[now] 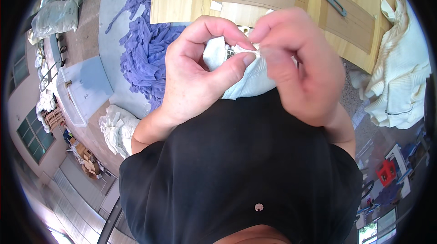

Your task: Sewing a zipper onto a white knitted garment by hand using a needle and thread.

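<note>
1. You hold one white knit garment (248,78). It is soft, ribbed cloth, bunched into a loose mass, not spread flat.
2. The garment sits raised in front of your chest, above your dark shirt and in front of the near edge of the wooden table.
3. Your left hand (195,71) pinches a small fold of it between thumb and forefinger. Your right hand (296,66) pinches the same fold from the other side, fingertips almost touching.
4. A small label with dark print shows on the cloth just beside the pinch; detail is too small to tell.
5. The lower part of the garment hangs below your hands, against your shirt.
</note>
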A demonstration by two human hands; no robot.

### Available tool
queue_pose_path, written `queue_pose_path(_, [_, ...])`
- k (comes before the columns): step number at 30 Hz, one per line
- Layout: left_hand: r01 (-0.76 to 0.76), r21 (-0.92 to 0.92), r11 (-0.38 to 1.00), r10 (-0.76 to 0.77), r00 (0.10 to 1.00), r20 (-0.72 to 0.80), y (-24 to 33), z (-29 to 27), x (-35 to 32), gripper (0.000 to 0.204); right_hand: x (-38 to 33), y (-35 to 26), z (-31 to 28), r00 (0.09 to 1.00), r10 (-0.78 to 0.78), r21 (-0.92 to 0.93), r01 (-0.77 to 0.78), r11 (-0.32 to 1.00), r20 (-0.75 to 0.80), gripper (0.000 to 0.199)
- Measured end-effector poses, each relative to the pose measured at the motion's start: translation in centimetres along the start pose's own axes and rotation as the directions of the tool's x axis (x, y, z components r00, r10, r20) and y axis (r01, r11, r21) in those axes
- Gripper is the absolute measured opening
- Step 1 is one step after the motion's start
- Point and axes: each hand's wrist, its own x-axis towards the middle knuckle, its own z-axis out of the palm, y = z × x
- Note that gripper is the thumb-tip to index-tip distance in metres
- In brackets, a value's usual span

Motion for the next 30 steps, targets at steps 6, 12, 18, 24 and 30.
queue_pose_path(6, [0.001, 0.011, 1.000, -0.001, 1.000, 0.014, -0.4, -0.6, 0.4, 0.022, 1.7, 0.9, -5.3, 0.849, 0.529, 0.999, -0.032, 0.043, 0.005, 0.018])
queue_pose_path(12, [0.047, -0.069, 0.997, -0.046, 0.999, 0.011, -0.2, -0.6, 0.1, 0.023, -0.8, 3.6, -3.7, 0.930, 0.184, 0.263, -0.100, 0.960, -0.319, 0.018])
queue_pose_path(18, [0.019, -0.056, 0.998, -0.017, 0.999, 0.035, -0.4, -0.9, 0.2, 0.024, -1.4, 0.2, -0.8, 0.984, 0.166, 0.034, -0.168, 0.985, 0.061, 0.014])
queue_pose_path(24, [0.028, -0.074, 0.997, -0.026, 0.999, 0.032, -0.5, -0.8, 0.1, 0.024, -1.5, 0.0, -0.4, 0.985, 0.164, -0.050, -0.162, 0.986, 0.055, 0.017])
queue_pose_path(30, [0.025, -0.082, 0.996, -0.022, 0.999, 0.038, -0.5, -0.8, 0.1, 0.025, -1.6, -0.4, -0.4, 0.980, 0.196, -0.063, -0.193, 0.979, 0.044, 0.020])
